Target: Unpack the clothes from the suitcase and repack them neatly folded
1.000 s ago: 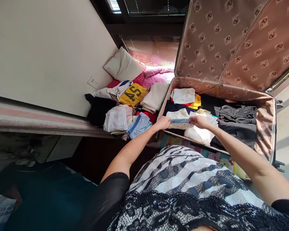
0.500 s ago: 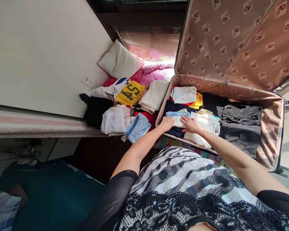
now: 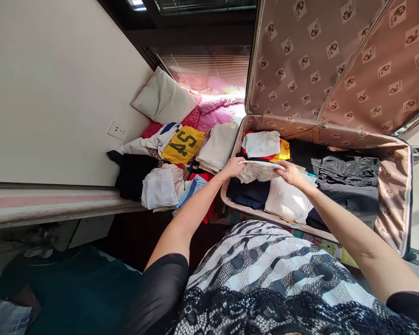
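Observation:
Between my two hands a folded white garment (image 3: 257, 172) with a faint pattern is held up by its ends over the left part of the open suitcase (image 3: 246, 211). My left hand (image 3: 233, 167) pinches its left end, and my right hand (image 3: 289, 173) grips its right end. Below it lie dark navy clothes (image 3: 249, 193). A folded white garment (image 3: 289, 197) sits right beside them, under my right wrist. Behind the held garment is another white folded piece (image 3: 262, 144) on red and yellow clothes (image 3: 285, 150).
Dark grey folded clothes (image 3: 349, 167) fill the suitcase's right side; its lid (image 3: 300, 60) stands upright behind. Left of it are piled clothes, including a yellow garment (image 3: 183, 145) and a black one (image 3: 136, 174), and a pillow (image 3: 164, 97). Another person (image 3: 73, 293) is at lower left.
My hands were lying flat on the white garment and its blue-edged top in the suitcase. Now they hold it lifted by both ends. The view has shifted slightly.

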`<state>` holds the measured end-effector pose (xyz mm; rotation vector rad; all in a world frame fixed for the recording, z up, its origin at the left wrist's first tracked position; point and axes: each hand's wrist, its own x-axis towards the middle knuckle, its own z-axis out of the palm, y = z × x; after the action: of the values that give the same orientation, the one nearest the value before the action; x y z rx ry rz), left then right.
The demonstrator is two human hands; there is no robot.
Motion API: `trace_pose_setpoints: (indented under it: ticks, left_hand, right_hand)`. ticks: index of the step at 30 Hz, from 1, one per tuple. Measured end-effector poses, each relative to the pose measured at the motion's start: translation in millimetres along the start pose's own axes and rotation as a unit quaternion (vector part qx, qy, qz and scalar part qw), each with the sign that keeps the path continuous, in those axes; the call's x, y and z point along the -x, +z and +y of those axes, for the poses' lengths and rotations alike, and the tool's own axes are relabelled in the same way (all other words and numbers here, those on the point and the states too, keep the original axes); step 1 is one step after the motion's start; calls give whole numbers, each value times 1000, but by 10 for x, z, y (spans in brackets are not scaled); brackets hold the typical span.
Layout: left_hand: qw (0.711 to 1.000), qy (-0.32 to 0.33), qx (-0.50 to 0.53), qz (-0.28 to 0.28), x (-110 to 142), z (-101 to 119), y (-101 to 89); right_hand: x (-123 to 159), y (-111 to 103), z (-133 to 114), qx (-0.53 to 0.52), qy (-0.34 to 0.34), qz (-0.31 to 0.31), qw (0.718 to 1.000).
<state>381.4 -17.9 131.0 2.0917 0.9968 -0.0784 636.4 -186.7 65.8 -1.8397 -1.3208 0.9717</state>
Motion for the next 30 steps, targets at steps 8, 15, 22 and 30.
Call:
trace_pose_setpoints:
  ticks: [8,15,22,30]
  left_hand:
    - [995,-74,-31,67,-1082,244,-216]
    - [963,-4,-211,166,-1486,420,142]
    - [955,33,-295,-16,-1465,236,690]
    - [967,-35,-244,-65,-1764,-69,764]
  right_hand:
    - [-1047,-277,151,-171,95,130,972]
    - [-1446,-36,301,102,155,275,943]
    - [-1156,364,256,320,-46,85,942]
    - [-1432,419,739,309,16,-15,951]
